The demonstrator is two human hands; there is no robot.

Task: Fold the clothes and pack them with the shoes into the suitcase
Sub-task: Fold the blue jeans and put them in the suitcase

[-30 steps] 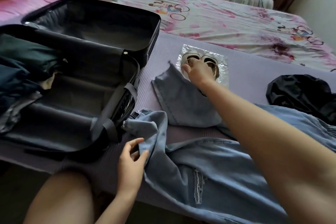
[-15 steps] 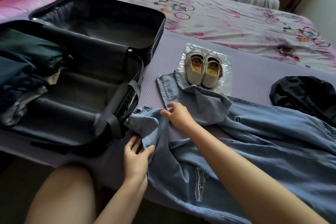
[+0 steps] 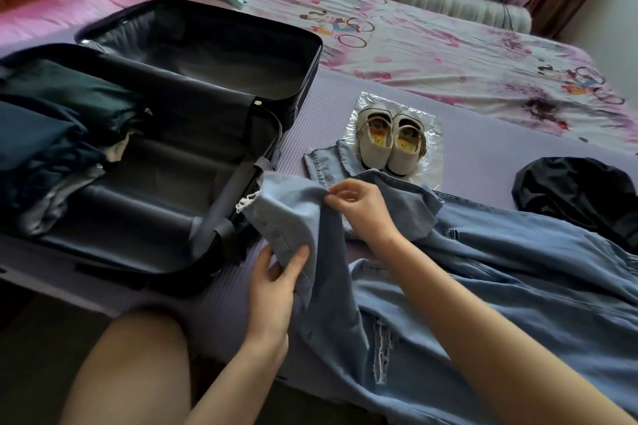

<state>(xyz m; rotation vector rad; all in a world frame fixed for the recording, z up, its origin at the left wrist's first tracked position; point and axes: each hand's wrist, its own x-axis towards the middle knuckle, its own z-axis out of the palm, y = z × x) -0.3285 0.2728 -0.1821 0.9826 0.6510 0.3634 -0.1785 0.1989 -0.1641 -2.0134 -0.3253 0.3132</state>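
Denim jeans (image 3: 518, 286) sprawl along the bed's (image 3: 483, 134) near edge. Left hand (image 3: 276, 290) and right hand (image 3: 362, 210) each pinch a raised leg cuff, fingers (image 3: 345, 187) curled on the cloth. Beyond, white shoes (image 3: 390, 145) sit mid-bed beside the open suitcase (image 3: 172, 203), dark clothes (image 3: 51, 134) inside, at the left edge.

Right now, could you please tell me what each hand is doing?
Left hand: closed, gripping the jeans hem.
Right hand: closed, pinching the same jeans fabric.
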